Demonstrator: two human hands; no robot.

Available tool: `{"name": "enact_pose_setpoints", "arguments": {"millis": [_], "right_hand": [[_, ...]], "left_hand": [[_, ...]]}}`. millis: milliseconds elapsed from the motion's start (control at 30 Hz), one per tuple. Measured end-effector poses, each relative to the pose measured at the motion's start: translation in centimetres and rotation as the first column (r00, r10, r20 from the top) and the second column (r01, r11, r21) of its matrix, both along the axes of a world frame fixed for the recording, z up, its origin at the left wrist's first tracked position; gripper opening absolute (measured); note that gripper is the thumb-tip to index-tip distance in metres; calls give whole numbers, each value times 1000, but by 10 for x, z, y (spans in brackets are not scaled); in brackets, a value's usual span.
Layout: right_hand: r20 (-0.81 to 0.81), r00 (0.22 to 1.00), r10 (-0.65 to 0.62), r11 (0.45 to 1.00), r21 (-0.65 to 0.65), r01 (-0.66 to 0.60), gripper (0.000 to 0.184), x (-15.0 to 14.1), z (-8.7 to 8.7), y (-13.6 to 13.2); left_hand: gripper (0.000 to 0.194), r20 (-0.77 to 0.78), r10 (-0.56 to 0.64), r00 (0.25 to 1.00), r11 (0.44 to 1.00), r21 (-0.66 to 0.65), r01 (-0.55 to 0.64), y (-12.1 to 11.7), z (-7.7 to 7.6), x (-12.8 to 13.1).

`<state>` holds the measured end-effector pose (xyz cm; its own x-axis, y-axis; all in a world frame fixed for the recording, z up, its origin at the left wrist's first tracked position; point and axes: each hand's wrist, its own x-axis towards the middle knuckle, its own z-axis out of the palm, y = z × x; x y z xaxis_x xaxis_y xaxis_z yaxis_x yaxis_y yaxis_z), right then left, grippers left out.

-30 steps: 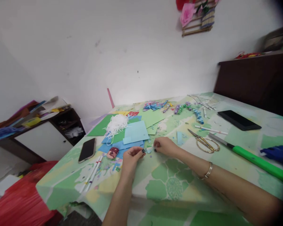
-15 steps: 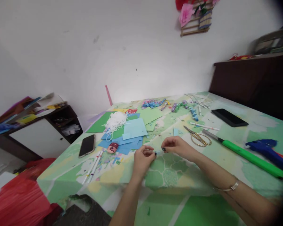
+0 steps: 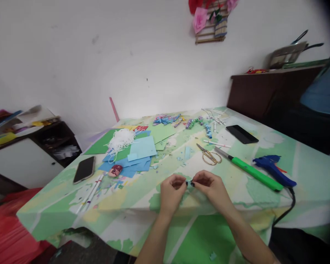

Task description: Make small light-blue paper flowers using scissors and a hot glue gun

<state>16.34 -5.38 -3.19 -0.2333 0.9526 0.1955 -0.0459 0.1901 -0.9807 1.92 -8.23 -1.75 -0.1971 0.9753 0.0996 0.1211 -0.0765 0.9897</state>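
Above the front of the table, my left hand (image 3: 172, 191) and my right hand (image 3: 210, 186) meet almost fingertip to fingertip, both in a pinch. A tiny light-blue piece (image 3: 189, 182), apparently paper, shows between the fingertips; the fingers hide most of it. Gold-handled scissors (image 3: 211, 157) lie beyond my right hand. To their right are a green-handled tool (image 3: 255, 174) with a metal tip and a blue glue gun (image 3: 273, 170). Light-blue paper (image 3: 144, 146) rests on darker blue sheets (image 3: 139, 165), beyond my left hand.
White string (image 3: 122, 140) is heaped on green paper. Phones lie left (image 3: 84, 169) and right (image 3: 242, 134). White pens (image 3: 91, 196) sit near the left edge, curled paper strips (image 3: 208, 130) farther back. A person in blue (image 3: 323, 93) stands at the right.
My hands have come closer together, the right one moving in toward the left. The view has swung right, bringing the glue gun's cable and a person at the right edge into sight.
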Motion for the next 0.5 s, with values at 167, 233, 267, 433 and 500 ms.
{"name": "enact_pose_setpoints", "arguments": {"millis": [167,233,267,433,500], "right_hand": [[62,998,-34,997,76,29,19,-2,-5,-1],[104,994,-43,994,109,32,18,-2,-5,-1],[123,991,-47,992,125,32,17,-2,-5,-2],[223,974,-46,986,168,9,14,0,-5,-4],[257,965,-49,984,176,4,14,0,-4,-5]], "left_hand": [[10,-8,-92,996,995,23,92,-2,-4,-4],[10,-22,-123,992,992,26,123,-1,-5,-5],[10,-33,-132,991,991,26,133,-1,-6,-6],[10,-65,-151,986,986,53,155,-1,-8,-5],[10,-75,-164,984,984,62,169,-1,-8,-5]]}}
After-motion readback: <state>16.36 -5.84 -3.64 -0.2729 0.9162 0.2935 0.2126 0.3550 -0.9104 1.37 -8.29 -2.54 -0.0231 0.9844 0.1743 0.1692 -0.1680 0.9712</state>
